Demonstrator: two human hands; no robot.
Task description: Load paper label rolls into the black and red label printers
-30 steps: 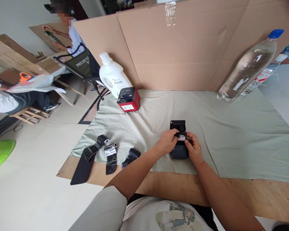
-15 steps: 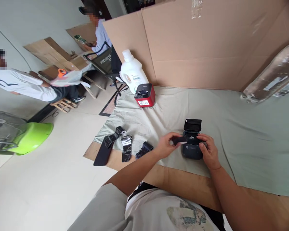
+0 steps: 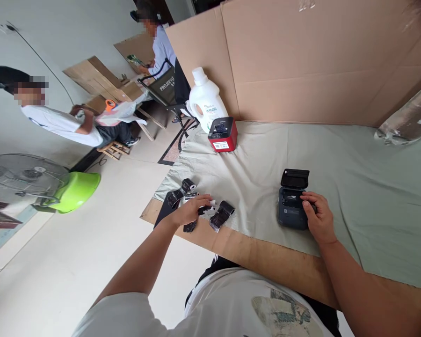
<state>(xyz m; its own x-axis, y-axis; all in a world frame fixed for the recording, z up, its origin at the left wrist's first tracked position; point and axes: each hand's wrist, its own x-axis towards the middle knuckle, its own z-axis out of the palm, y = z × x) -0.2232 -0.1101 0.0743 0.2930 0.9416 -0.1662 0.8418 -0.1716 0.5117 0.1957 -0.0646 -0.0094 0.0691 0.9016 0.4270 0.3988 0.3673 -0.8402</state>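
A small black printer (image 3: 292, 202) lies on the grey-green cloth (image 3: 354, 187) with its lid flipped open. My right hand (image 3: 318, 219) rests on its right side, fingers over the open bay. My left hand (image 3: 190, 209) has reached left to a cluster of black-wrapped paper rolls (image 3: 182, 193) near the cloth's left edge. Its fingers close around one roll (image 3: 206, 209) with a white end. Another black roll (image 3: 222, 215) lies just to the right of that hand.
A red and black printer (image 3: 222, 134) and a white jug (image 3: 205, 100) stand at the back left. A cardboard wall (image 3: 301, 65) backs the cloth; a clear bottle (image 3: 407, 119) lies right. Two other people sit at left, near a green basin (image 3: 73, 189) and a fan (image 3: 17, 175).
My left hand left the black printer and moved left to the rolls, carrying the small roll. My right hand stayed on the printer. The view swung left.
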